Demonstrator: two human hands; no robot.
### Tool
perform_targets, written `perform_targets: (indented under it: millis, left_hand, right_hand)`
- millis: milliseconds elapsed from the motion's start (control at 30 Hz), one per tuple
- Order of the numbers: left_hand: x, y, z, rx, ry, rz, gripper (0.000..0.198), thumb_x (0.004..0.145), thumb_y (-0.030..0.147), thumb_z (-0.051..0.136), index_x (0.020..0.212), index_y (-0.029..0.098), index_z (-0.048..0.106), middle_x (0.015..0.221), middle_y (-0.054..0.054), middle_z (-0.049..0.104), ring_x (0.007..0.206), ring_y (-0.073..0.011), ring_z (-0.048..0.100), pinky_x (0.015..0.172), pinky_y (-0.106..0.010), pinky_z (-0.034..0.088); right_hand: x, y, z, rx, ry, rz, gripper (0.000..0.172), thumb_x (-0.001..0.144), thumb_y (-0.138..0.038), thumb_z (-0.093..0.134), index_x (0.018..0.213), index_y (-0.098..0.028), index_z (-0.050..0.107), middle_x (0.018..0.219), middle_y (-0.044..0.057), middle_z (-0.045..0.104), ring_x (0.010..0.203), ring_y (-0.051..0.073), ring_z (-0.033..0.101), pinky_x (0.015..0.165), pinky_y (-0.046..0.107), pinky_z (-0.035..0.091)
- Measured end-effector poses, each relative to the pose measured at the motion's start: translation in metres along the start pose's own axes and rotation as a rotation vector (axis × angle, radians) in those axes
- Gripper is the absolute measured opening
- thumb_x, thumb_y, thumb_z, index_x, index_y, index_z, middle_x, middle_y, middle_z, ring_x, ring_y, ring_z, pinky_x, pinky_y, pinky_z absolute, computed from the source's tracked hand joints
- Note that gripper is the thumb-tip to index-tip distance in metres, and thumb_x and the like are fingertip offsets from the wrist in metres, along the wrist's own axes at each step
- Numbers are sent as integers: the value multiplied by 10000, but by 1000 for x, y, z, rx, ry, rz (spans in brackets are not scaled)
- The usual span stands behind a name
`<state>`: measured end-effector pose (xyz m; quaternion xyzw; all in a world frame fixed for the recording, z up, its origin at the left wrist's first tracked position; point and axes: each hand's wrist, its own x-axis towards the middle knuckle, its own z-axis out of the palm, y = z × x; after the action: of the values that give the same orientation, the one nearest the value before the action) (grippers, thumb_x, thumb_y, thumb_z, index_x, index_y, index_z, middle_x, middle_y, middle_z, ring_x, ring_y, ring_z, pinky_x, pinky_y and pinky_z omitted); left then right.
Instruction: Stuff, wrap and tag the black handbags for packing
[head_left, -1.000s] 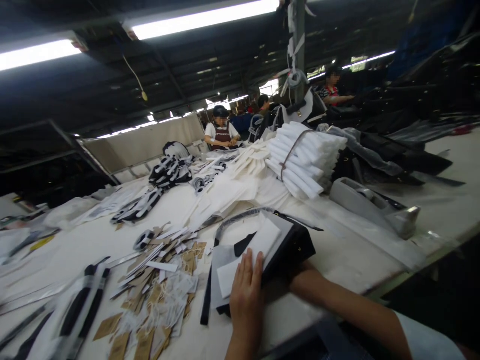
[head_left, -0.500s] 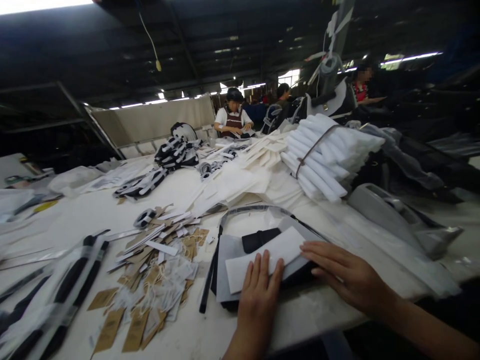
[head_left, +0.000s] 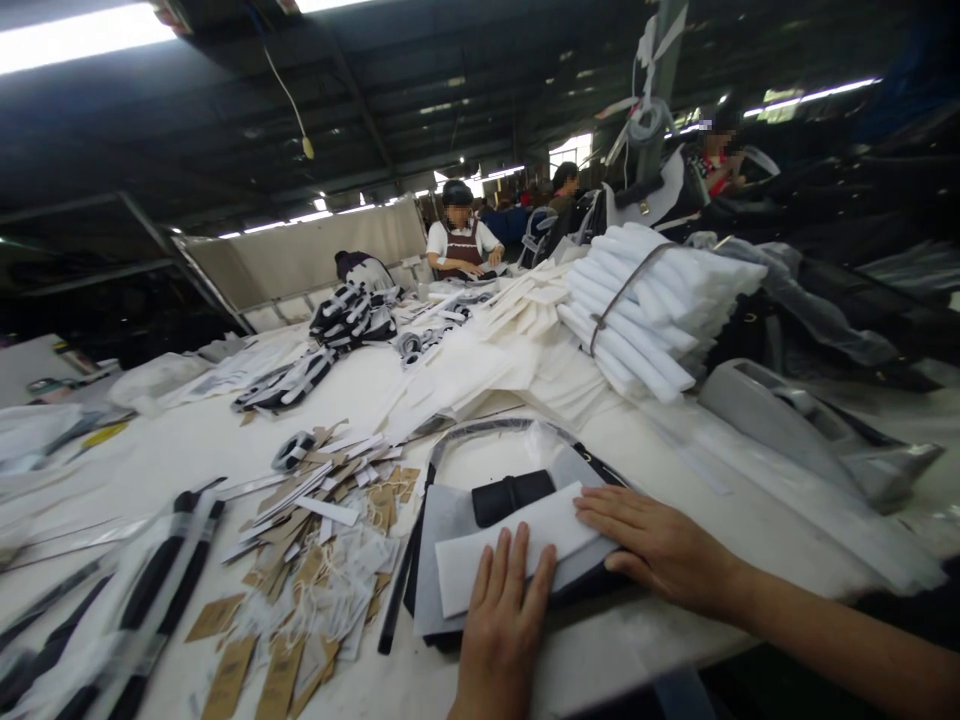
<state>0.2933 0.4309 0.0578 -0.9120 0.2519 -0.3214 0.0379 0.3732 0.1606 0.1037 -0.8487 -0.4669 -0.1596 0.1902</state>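
Note:
A grey and black handbag lies flat near the table's front edge, its strap arching behind it. Across the bag lies a white foam sheet. My left hand rests flat on the sheet's near edge, fingers stretched out. At the bag's right end my right hand lies flat too, fingers spread, fingertips touching the sheet's right end. Neither hand grips anything.
Brown and white hang tags lie heaped to the left, black straps in plastic further left. A tied bundle of white foam sheets and a grey tape dispenser stand at right. People work at the table's far end.
My right hand came out from under the bag and settled flat on its right end. The bag, tilted up a second ago, now lies flat. My left hand stayed on the sheet.

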Motion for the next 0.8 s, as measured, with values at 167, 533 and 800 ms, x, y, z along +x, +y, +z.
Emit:
perform_targets:
  millis: [167, 533, 800]
  left_hand:
    - [13, 4, -10, 23, -99, 99, 461, 972, 178, 429, 1427, 167, 505, 1593, -81, 360, 1461, -274, 339, 1089, -488, 439]
    - [11, 18, 26, -146, 60, -29, 560, 852, 290, 637, 1397, 210, 538, 1388, -89, 613, 1316, -282, 516, 1215, -491, 206]
    - [8, 19, 32, -180, 103, -53, 635, 827, 319, 646, 1444, 273, 507, 1432, -56, 576, 1346, -261, 489, 1256, -450, -14]
  right_hand:
    - [-10, 9, 11, 4, -6, 0, 471, 986, -397, 563, 1413, -197, 560, 1391, 95, 607, 1331, 239, 528, 1147, 418, 420]
    - [16, 33, -42, -17, 138, 203, 313, 1036, -373, 442, 1060, -228, 718, 1071, 53, 753, 1036, 190, 690, 1013, 353, 499]
    - [36, 95, -92, -719, 109, 782, 450, 926, -462, 615, 1158, -76, 610, 928, 207, 704, 785, 318, 686, 630, 346, 471]
